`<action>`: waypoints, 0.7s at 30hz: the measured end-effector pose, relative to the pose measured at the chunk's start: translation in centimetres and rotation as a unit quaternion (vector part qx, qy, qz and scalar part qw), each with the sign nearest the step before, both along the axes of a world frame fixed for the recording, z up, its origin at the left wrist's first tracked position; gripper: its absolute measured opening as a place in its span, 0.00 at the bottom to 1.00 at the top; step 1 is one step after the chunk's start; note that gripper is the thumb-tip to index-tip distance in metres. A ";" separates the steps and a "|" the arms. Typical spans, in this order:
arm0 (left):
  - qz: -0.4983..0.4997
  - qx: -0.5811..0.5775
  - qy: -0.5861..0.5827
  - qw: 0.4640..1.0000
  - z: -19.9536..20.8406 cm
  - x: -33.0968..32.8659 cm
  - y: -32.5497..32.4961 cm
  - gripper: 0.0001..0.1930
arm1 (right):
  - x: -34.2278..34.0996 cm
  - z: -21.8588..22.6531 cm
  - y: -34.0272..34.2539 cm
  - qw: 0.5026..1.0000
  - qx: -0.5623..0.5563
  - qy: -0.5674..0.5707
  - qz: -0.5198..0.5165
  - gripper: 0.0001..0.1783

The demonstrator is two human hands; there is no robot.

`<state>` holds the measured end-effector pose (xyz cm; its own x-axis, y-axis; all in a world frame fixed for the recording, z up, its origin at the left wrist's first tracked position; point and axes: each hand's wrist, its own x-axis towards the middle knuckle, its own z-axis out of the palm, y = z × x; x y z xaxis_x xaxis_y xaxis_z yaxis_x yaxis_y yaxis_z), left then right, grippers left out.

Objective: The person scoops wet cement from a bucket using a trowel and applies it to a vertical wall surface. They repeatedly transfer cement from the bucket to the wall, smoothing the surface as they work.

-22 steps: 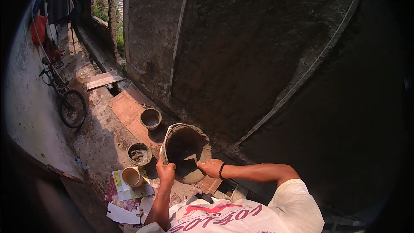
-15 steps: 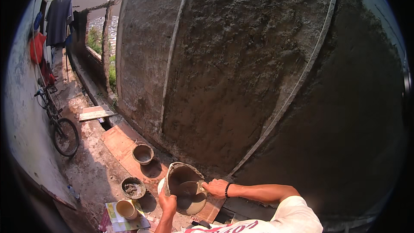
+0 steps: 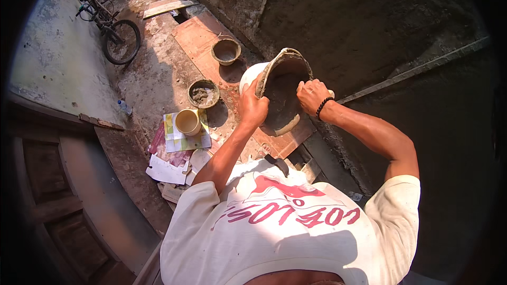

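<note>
A white bucket [image 3: 250,76], its rim and inside crusted with grey mortar, is tilted so that its mouth faces me. My left hand [image 3: 253,106] is closed on the bucket's near left rim, thumb over the edge. At the mouth's right side my right hand [image 3: 312,96], with a dark bead bracelet at the wrist, is closed around a trowel handle. The trowel's blade is hard to make out in the shaded bucket. Wet mortar [image 3: 282,95] coats the inside.
Beyond the bucket stand a mortar-stained pail [image 3: 226,51] and a bowl of lumpy mortar [image 3: 203,94]. A cream tub [image 3: 188,122] sits on printed sheets to the left. A board [image 3: 198,42] lies along the plastered wall [image 3: 364,31]. A bicycle [image 3: 120,42] leans at the far left.
My view has tipped downward, so less of the wall and more of my shirt show. The bucket stays in my left hand, and my right hand remains at its mouth with the trowel.
</note>
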<state>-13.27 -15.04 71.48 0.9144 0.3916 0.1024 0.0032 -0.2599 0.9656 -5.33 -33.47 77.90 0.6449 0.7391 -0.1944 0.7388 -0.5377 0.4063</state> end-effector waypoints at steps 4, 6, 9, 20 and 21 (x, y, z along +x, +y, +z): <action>-0.021 0.053 0.006 0.998 1.6 -0.8 1.4 0.35 | 2.2 -0.2 -0.6 0.984 0.010 0.173 -0.051 0.13; -0.039 0.042 0.054 0.997 3.0 -1.2 1.7 0.36 | 1.9 -1.5 -1.6 0.976 0.060 0.202 -0.061 0.15; -0.051 0.108 0.050 0.992 3.8 -1.7 2.0 0.36 | 1.5 -5.1 -2.4 0.958 0.062 0.265 -0.093 0.22; 0.031 0.049 0.034 0.998 1.1 -1.1 4.8 0.38 | -0.9 -10.3 2.0 0.898 0.287 0.297 -0.153 0.21; 0.035 0.002 0.027 0.999 0.8 -1.0 5.9 0.37 | -0.8 -9.2 2.8 0.892 0.303 0.301 -0.146 0.20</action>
